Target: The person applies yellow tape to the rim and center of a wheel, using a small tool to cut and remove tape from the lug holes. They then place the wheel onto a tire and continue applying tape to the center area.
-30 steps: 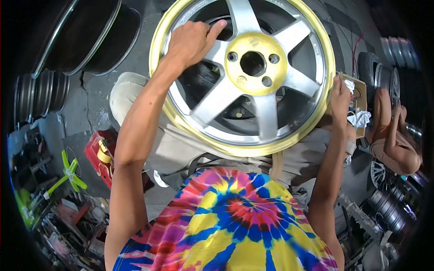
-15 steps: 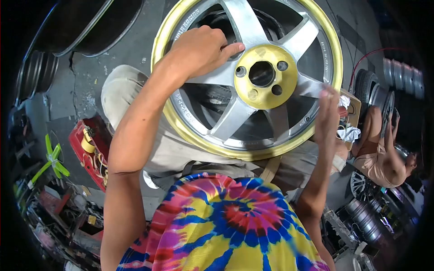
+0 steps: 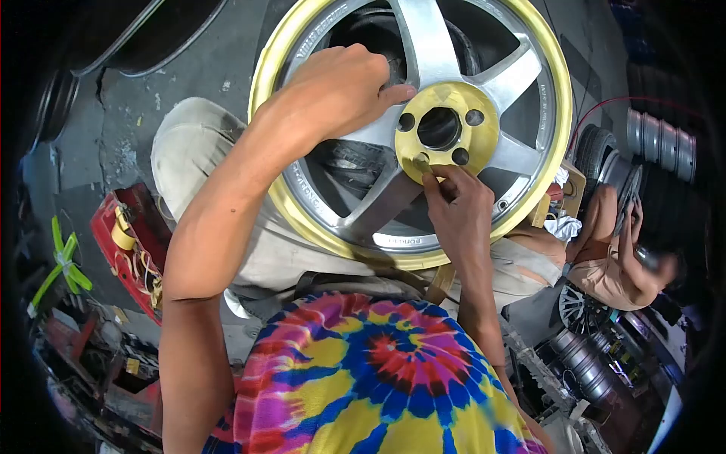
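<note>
A silver spoked car wheel rim [image 3: 431,41] lies across my lap. Yellow masking tape [image 3: 562,98] covers its outer lip, and more of it covers the centre hub face [image 3: 484,140]. My left hand [image 3: 333,91] is closed over a spoke on the left, thumb along the spoke beside the hub and its other fingers curled out of sight. My right hand [image 3: 461,208] is at the hub's lower edge, thumb and fingers pinched on a small yellowish tape piece [image 3: 421,163] at the lower-left bolt hole. Part of that piece is hidden by the fingertips.
A red toolbox [image 3: 128,250] with a tape roll stands at left, near a green four-armed tool [image 3: 62,261]. A cardboard box [image 3: 572,185] with crumpled paper is at right. Beyond it a person [image 3: 616,265] sits by another wheel. Stacked rims [image 3: 662,144] stand behind.
My right hand has moved left and inward from the rim's right edge to the lower-left bolt hole. My left hand keeps its hold on the spoke. The view has shifted slightly.
</note>
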A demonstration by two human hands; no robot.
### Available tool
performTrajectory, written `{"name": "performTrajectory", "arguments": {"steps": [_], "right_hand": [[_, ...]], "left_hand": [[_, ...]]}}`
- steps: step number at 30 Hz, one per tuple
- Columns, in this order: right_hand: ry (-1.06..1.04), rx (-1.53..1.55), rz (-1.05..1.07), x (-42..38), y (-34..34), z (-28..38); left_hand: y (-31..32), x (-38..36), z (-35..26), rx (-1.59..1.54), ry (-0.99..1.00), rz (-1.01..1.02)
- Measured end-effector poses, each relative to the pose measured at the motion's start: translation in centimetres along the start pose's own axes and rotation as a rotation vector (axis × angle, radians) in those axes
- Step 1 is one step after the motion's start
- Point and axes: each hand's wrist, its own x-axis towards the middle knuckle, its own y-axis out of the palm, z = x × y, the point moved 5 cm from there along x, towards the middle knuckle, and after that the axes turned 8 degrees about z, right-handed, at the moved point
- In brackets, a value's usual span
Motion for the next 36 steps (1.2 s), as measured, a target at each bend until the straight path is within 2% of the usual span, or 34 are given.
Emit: {"name": "performTrajectory", "arguments": {"steps": [5,13,17,20,22,26,32,36], "right_hand": [[0.001,-0.073,-0.002,0.6,0.5,0.0],[-0.014,-0.067,-0.001,0.7,1.0,0.1],[0.002,-0.082,0.024,0.5,1.1,0.5],[-0.053,-0.164,0.025,0.7,1.3,0.6],[-0.169,-0.248,-0.026,0.9,1.4,0.6],[-0.1,-0.119,-0.011,1.0,0.9,0.4],[-0.095,-0.137,0.014,0.3,0.4,0.4],[-0.132,-0.257,0.062,0.7,0.5,0.4]], "left_hand": [[0.1,-0.4,0.0,-0.031,-0.01,-0.033],[0.0,-0.7,-0.1,-0.034,0.082,-0.122],[0.0,-0.7,-0.3,-0.024,0.077,-0.12],[0.2,-0.6,0.0,-0.011,0.093,-0.13],[0.3,-0.5,0.0,-0.018,0.096,-0.114],[0.2,-0.6,0.1,-0.005,0.049,-0.09],[0.2,-0.5,0.0,-0.012,0.016,-0.043],[0.1,-0.4,-0.2,-0.018,0.034,-0.07]]}}
